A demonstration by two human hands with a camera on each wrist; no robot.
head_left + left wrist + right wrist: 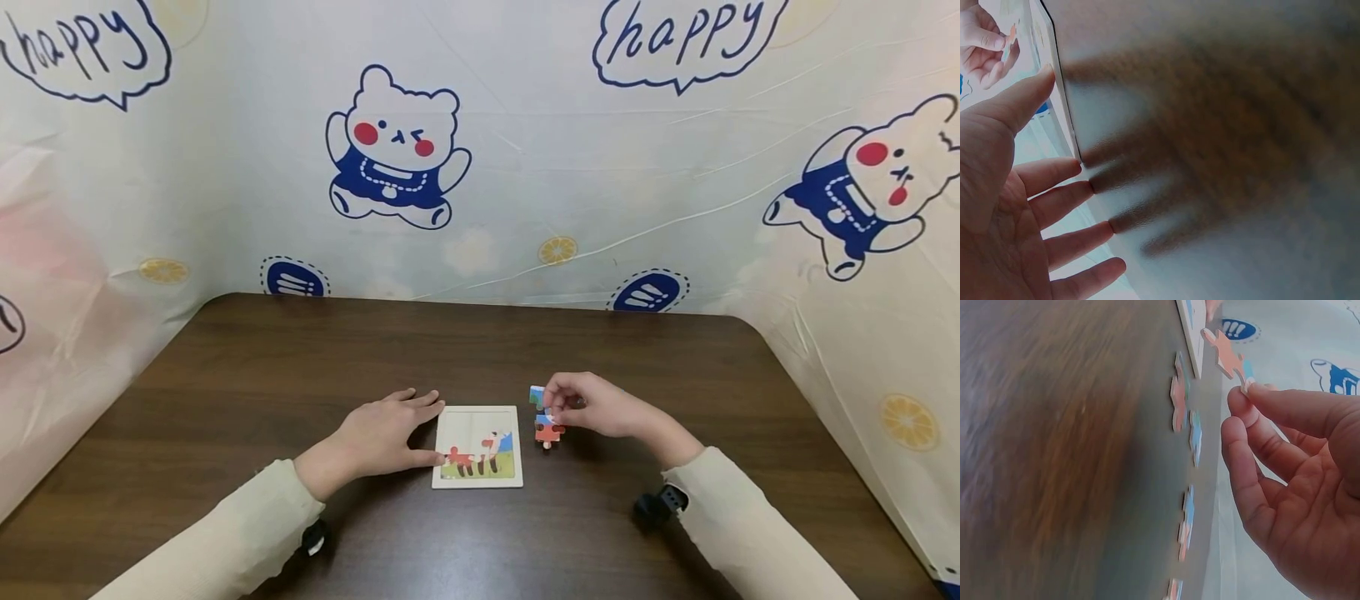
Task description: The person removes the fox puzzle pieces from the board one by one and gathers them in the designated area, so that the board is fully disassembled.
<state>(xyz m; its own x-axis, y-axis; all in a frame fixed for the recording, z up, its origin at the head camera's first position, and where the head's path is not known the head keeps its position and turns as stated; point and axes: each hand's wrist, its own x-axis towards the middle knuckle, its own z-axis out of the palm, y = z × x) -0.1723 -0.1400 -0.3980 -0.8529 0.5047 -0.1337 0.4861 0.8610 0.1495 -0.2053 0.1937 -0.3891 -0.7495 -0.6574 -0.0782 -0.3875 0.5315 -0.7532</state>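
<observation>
Filling part of the tray (pixel 474 428) are puzzle pieces (pixel 498 467).

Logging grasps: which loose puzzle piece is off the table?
The red-and-blue piece pinched by the right hand; the other loose pieces lie on the table.

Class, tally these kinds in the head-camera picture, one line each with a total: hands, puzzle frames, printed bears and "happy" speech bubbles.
Hands: 2 (left hand, right hand)
Puzzle frame: 1
Printed bears: 2 (centre bear, right-side bear)
"Happy" bubbles: 2 (left bubble, right bubble)
Total: 7
</observation>
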